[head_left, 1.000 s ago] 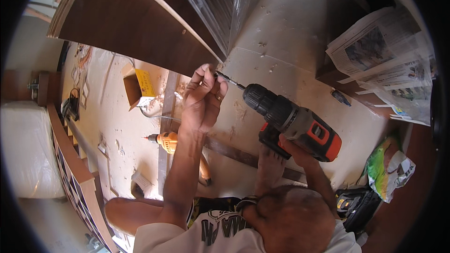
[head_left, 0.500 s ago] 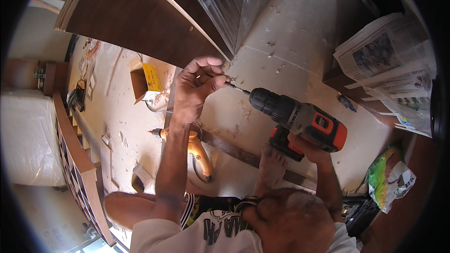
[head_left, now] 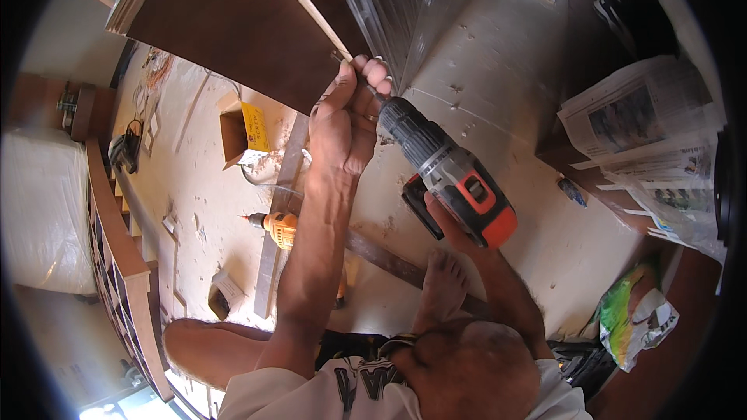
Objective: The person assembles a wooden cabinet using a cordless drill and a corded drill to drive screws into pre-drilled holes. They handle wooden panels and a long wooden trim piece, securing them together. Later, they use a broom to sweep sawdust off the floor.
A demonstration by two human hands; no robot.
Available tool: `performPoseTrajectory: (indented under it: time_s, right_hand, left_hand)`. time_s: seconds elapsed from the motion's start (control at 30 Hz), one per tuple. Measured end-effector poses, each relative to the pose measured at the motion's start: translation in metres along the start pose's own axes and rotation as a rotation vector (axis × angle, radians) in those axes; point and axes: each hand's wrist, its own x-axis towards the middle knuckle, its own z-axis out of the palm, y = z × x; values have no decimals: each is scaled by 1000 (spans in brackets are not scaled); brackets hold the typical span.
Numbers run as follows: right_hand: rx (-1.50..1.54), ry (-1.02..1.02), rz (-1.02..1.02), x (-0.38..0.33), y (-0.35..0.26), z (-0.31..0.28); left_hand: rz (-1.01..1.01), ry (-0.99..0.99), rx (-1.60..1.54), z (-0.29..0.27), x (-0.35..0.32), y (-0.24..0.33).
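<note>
A dark-brown, flat wooden panel (head_left: 233,31) stands at eleven o'clock. Just right of centre, the right hand (head_left: 453,227) grips a black-and-red cordless drill (head_left: 443,162); the left hand (head_left: 342,124) pinches around its slim bit (head_left: 377,94). Open yellow-brown cardboard box (head_left: 255,128), ten o'clock: contents indiscernible.

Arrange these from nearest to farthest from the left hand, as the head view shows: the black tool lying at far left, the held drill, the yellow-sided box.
1. Held drill: front end right beside the left hand, body to its right.
2. Yellow-sided box: to the hand's left.
3. Black tool: farther left, past the box.
</note>
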Motion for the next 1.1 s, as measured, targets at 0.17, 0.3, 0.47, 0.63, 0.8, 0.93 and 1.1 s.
performPoseTrajectory:
  time_s: [0.17, 0.3, 0.47, 0.63, 0.8, 0.93, 1.1]
  right_hand:
    - [66, -144, 154, 2, -2, -1]
    - [-32, -86, 121, 2, -1, -4]
    - [-68, -235, 199, -2, 1, -7]
    - [281, -37, 219, -4, -7, 9]
    - [-64, -210, 136, -15, 0, 3]
    - [25, -142, 133, 1, -13, -3]
    - [221, -111, 254, 3, -12, -1]
  left_hand:
    - [5, -45, -15, -8, 4, 6]
    - [7, 88, -57, 5, 0, 3]
    - [-41, -15, -94, -2, 3, 6]
    - [-49, -82, -120, -11, 4, 5]
    - [-55, -74, -131, -12, 6, 5]
    - [-51, -83, -138, -14, 7, 4]
    - [-49, -109, -143, -15, 11, 8]
